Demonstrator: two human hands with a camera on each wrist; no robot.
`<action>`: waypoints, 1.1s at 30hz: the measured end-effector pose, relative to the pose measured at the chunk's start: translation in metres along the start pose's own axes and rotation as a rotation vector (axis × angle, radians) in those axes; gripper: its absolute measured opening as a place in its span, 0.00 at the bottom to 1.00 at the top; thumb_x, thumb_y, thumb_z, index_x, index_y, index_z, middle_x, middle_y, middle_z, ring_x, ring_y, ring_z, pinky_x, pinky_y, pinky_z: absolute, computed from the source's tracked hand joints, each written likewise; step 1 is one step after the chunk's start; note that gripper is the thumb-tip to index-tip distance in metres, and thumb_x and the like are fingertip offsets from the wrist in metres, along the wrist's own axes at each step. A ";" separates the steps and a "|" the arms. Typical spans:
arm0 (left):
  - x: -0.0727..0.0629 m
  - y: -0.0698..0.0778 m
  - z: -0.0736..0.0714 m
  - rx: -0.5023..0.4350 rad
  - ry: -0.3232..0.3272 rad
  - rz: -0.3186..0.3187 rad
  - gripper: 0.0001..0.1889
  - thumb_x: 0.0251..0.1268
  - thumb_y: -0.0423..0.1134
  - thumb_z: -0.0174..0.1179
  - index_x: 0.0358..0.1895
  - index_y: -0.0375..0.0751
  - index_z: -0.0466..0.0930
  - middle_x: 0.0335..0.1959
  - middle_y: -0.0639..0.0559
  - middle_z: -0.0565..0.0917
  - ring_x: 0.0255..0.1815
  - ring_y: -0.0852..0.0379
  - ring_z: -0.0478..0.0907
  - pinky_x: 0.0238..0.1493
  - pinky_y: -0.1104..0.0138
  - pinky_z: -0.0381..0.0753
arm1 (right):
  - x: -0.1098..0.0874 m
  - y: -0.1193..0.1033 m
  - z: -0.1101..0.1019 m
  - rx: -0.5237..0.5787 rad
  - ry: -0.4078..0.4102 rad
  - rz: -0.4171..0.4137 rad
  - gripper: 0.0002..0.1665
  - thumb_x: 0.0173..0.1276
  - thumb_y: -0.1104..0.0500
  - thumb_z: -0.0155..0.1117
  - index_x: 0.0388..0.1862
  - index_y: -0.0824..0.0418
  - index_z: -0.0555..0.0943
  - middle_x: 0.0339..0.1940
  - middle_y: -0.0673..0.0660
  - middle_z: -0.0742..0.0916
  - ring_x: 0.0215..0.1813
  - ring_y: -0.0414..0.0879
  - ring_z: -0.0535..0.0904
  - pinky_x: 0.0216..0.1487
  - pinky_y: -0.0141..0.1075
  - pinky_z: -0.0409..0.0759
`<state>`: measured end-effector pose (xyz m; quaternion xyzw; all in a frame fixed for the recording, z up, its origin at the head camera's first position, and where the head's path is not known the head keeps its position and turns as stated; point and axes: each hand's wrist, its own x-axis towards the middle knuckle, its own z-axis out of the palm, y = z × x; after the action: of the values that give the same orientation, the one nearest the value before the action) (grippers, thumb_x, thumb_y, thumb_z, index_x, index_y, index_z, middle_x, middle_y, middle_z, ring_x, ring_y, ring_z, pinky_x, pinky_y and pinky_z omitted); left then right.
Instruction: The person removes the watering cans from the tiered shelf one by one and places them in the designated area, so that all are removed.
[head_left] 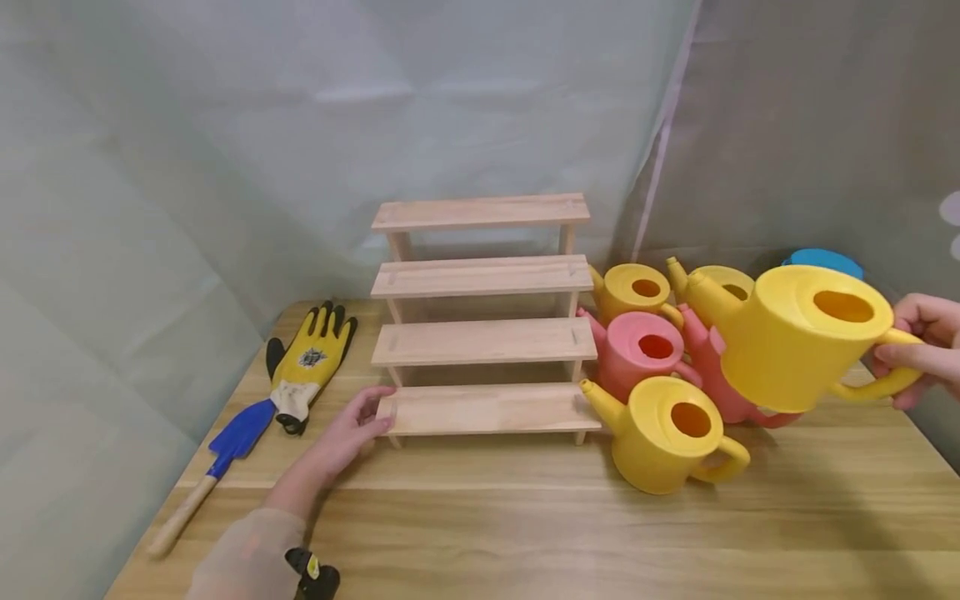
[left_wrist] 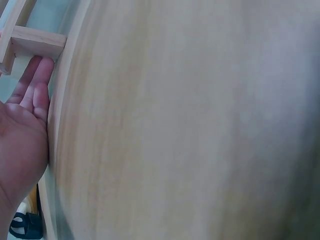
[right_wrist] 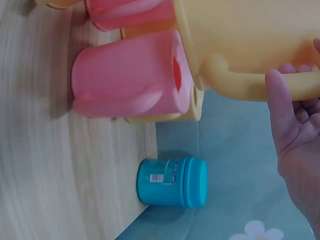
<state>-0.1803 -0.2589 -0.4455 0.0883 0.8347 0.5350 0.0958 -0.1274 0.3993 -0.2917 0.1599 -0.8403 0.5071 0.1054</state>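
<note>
In the head view a four-step wooden stand (head_left: 487,408) stands mid-table. My left hand (head_left: 358,427) holds the left end of its lowest board, thumb at the front corner and fingers towards the back. The left wrist view shows the fingers (left_wrist: 42,75) reaching up against a wooden piece of the stand (left_wrist: 40,40). At the right, my right hand (head_left: 926,350) grips the handle of a yellow watering can (head_left: 795,333), raised above the others with its spout to the left. Below it stand a pink watering can (right_wrist: 125,75) and another yellow watering can (head_left: 660,442).
More yellow (head_left: 636,287) and pink watering cans (head_left: 637,350) crowd the stand's right side. A blue lidded tub (right_wrist: 172,182) sits at the back right. On the left lie a yellow-and-black glove (head_left: 311,358) and a blue trowel (head_left: 240,433) with a wooden handle. Fabric hangs behind the table.
</note>
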 end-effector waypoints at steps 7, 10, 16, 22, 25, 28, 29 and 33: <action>0.002 -0.001 0.000 0.014 0.004 -0.003 0.29 0.65 0.43 0.58 0.66 0.41 0.61 0.63 0.36 0.66 0.61 0.43 0.63 0.60 0.51 0.60 | -0.017 0.018 -0.010 -0.011 -0.074 0.010 0.38 0.56 0.88 0.44 0.31 0.40 0.69 0.18 0.52 0.77 0.13 0.44 0.73 0.08 0.36 0.72; 0.003 -0.001 0.001 0.012 0.003 -0.002 0.28 0.65 0.43 0.59 0.66 0.42 0.61 0.63 0.37 0.65 0.60 0.43 0.63 0.59 0.52 0.61 | -0.021 0.018 -0.011 -0.038 -0.090 0.046 0.38 0.55 0.88 0.44 0.29 0.40 0.68 0.18 0.52 0.76 0.14 0.44 0.74 0.08 0.36 0.72; 0.003 0.001 0.001 -0.011 -0.002 -0.013 0.29 0.65 0.42 0.59 0.66 0.42 0.61 0.65 0.37 0.64 0.62 0.43 0.61 0.61 0.51 0.59 | -0.030 0.016 -0.009 -0.016 -0.124 0.017 0.37 0.52 0.89 0.43 0.28 0.44 0.68 0.17 0.52 0.76 0.11 0.44 0.72 0.07 0.35 0.71; 0.001 0.002 -0.002 -0.013 -0.003 -0.021 0.29 0.65 0.44 0.58 0.66 0.42 0.60 0.65 0.36 0.63 0.64 0.42 0.59 0.62 0.49 0.58 | -0.036 0.017 -0.003 -0.058 -0.209 -0.040 0.32 0.51 0.89 0.44 0.29 0.50 0.68 0.17 0.49 0.76 0.11 0.41 0.73 0.05 0.34 0.69; -0.001 0.000 -0.003 -0.008 -0.002 -0.037 0.29 0.65 0.45 0.58 0.67 0.43 0.60 0.64 0.35 0.64 0.63 0.41 0.60 0.61 0.49 0.59 | -0.038 0.020 -0.002 -0.055 -0.264 -0.041 0.31 0.52 0.88 0.45 0.30 0.51 0.67 0.18 0.49 0.77 0.13 0.41 0.74 0.06 0.35 0.70; -0.002 0.000 -0.003 -0.016 -0.001 -0.037 0.29 0.65 0.44 0.58 0.67 0.43 0.60 0.65 0.35 0.63 0.64 0.40 0.60 0.62 0.49 0.58 | -0.040 0.023 -0.002 -0.037 -0.283 -0.035 0.31 0.52 0.88 0.45 0.31 0.51 0.67 0.19 0.50 0.77 0.14 0.42 0.75 0.06 0.36 0.71; -0.002 0.000 -0.003 -0.023 -0.001 -0.032 0.29 0.65 0.44 0.58 0.67 0.42 0.59 0.65 0.34 0.63 0.65 0.40 0.59 0.63 0.48 0.58 | -0.041 0.025 -0.002 -0.036 -0.281 -0.042 0.31 0.52 0.89 0.44 0.31 0.51 0.67 0.18 0.50 0.77 0.13 0.41 0.75 0.06 0.36 0.70; -0.002 0.000 -0.003 -0.023 0.002 -0.013 0.29 0.65 0.44 0.58 0.66 0.42 0.60 0.65 0.34 0.63 0.65 0.39 0.59 0.63 0.47 0.57 | -0.048 0.031 0.002 -0.046 -0.270 -0.016 0.30 0.53 0.87 0.45 0.31 0.50 0.67 0.18 0.50 0.77 0.15 0.42 0.75 0.06 0.36 0.71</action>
<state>-0.1792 -0.2616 -0.4443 0.0814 0.8293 0.5439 0.0993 -0.0945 0.4191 -0.3340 0.2311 -0.8568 0.4609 -0.0012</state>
